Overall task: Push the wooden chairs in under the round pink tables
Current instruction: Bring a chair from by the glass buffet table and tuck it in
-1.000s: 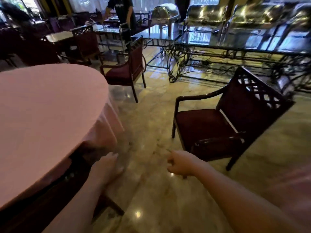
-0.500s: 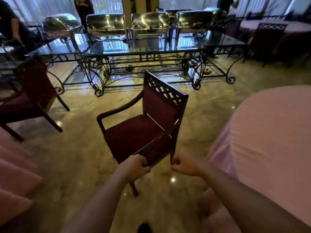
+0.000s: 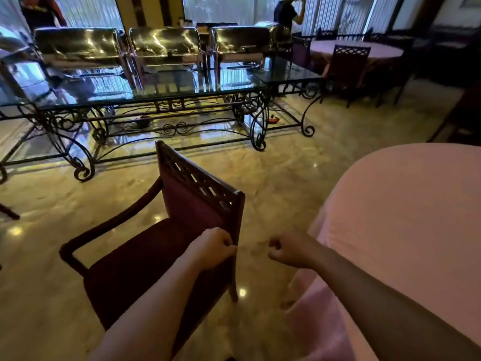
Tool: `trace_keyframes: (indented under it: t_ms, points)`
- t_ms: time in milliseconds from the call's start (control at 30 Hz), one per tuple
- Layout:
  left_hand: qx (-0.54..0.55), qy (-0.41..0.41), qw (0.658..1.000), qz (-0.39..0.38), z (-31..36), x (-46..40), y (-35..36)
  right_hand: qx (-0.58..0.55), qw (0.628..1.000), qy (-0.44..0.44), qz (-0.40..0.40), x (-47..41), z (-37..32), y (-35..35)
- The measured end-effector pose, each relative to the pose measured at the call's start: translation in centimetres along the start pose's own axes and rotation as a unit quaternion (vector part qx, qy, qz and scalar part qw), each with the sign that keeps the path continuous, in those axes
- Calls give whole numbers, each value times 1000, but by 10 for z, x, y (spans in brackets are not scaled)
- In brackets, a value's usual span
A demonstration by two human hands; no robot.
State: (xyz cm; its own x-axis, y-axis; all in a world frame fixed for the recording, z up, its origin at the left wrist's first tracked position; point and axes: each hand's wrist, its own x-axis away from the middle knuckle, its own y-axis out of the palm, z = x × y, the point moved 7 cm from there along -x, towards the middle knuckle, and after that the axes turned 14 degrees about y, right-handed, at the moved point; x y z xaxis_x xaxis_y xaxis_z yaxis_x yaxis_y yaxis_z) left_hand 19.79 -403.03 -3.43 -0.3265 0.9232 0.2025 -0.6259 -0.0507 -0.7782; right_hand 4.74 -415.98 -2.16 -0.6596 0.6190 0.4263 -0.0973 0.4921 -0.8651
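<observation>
Since the last frame my right hand [image 3: 285,251] has let go of the chair [image 3: 166,246] and drifted right, toward the pink surface [image 3: 406,217], while the chair itself has swung so its back now stands edge-on to me. My left hand [image 3: 214,248] is closed around the rear post of the chair back, low down near where the armrest meets it; I judge that grip is there to steer, since one point near the seat lets me pivot the whole frame on its legs. The right hand is curled into a loose fist and holds nothing, hanging over the floor [image 3: 273,183] between chair and cloth. The chair stands on the marble just beside the surface, not yet under it, with its seat facing away to the left. To finish, I reckon it must be turned so the seat points at the cloth, then pushed in; the draped hem near the floor could catch a leg. Behind, a glass buffet [image 3: 161,95] carries chafing dishes [image 3: 166,45], well apart from us.
</observation>
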Motion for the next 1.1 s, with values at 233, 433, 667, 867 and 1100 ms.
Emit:
trace_keyframes:
  t_ms: [233, 433, 667, 867, 1100]
  points:
    - [4, -33, 999, 43, -25, -96, -58, 26, 999, -20, 22, -109, -28, -62]
    - [-23, -133, 986, 96, -76, -150, -95, 42, 995, -93, 1, -202, -75, -94]
    - [19, -309, 942, 128, -123, -192, -109, 130, 966, -224, -17, -320, -153, -108]
    - [124, -405, 891, 164, -131, -214, -76, 239, 899, -364, -39, -356, -224, -100]
    - [180, -404, 873, 206, -136, -213, -74, 329, 816, -475, 15, -361, -275, -72]
